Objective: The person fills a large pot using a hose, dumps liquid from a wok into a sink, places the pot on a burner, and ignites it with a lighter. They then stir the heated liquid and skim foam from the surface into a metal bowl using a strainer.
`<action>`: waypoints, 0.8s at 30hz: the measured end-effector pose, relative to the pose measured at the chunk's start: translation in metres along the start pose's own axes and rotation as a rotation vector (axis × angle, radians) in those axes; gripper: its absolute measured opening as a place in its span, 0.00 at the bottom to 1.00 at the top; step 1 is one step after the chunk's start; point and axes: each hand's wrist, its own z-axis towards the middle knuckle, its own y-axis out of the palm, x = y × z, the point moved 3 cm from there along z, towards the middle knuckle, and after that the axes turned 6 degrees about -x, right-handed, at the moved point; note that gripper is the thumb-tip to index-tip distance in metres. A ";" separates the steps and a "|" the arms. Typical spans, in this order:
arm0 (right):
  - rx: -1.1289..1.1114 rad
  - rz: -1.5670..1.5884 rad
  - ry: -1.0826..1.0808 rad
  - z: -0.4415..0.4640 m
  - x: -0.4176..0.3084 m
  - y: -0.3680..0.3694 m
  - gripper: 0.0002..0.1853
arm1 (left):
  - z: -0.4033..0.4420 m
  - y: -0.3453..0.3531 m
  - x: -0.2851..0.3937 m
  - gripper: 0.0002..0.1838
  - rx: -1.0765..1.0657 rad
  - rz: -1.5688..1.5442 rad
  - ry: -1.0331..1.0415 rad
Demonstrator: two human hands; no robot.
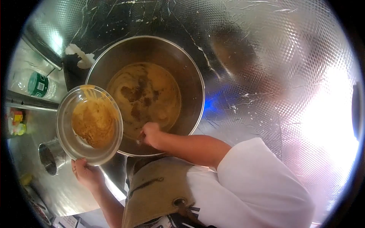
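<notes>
My left hand point(86, 173) grips the near rim of a clear round bowl point(64, 127), which has orange-brown paste point(95, 123) smeared over its inside. The bowl overlaps the left rim of a large metal pot point(190, 72). Inside the pot lies a brownish liquid point(159, 89) with darker brown patches at its middle. Over the near side of the pot, my right hand point(151, 135) is closed round something small, too hidden to name.
A plastic bottle with a green label point(38, 85) lies at the left beside a metal rail point(32, 102). Below it stands a metal cup point(52, 156). White scraps point(84, 57) lie behind the pot. Silvery embossed foil point(273, 76) covers the surface at the right.
</notes>
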 end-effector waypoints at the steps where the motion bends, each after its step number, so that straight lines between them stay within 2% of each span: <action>1: -0.014 -0.178 -0.065 0.008 0.005 -0.004 0.09 | 0.000 0.000 0.000 0.04 0.015 0.038 0.021; 4: -0.055 -0.573 -0.151 0.047 0.037 -0.012 0.19 | 0.001 -0.001 0.001 0.03 0.034 0.104 0.052; 6: -0.083 -0.808 -0.199 0.051 0.025 -0.014 0.26 | 0.003 -0.005 0.011 0.03 0.014 0.085 0.030; 7: -0.081 -1.017 -0.184 0.051 0.023 -0.020 0.23 | 0.003 -0.006 0.011 0.03 0.016 0.096 0.026; 8: -0.080 -1.226 -0.174 0.026 -0.011 -0.024 0.20 | 0.002 -0.007 0.010 0.03 0.018 0.107 0.022; 9: -0.083 -1.319 -0.167 0.023 -0.018 -0.027 0.20 | 0.002 -0.009 0.008 0.04 0.022 0.118 0.018; 14: -0.002 -1.430 -0.153 0.086 0.021 -0.044 0.17 | -0.004 -0.011 -0.021 0.05 0.149 -0.380 -0.240; 15: 0.007 -1.466 -0.142 0.089 0.016 -0.046 0.16 | -0.005 -0.014 -0.021 0.05 0.140 -0.339 -0.210; 16: -0.010 -1.624 -0.109 0.089 0.014 -0.050 0.20 | -0.005 -0.017 -0.020 0.05 0.132 -0.299 -0.179; 18: -0.025 -1.635 -0.139 0.038 -0.033 -0.057 0.14 | -0.008 -0.025 -0.011 0.06 0.067 0.017 0.082; 21: -0.045 -1.665 -0.150 0.033 -0.051 -0.061 0.12 | -0.015 -0.025 -0.032 0.08 0.128 -0.294 -0.128; 24: -0.069 -1.777 -0.092 0.030 -0.069 -0.058 0.13 | -0.021 -0.032 -0.021 0.10 0.098 -0.015 -0.052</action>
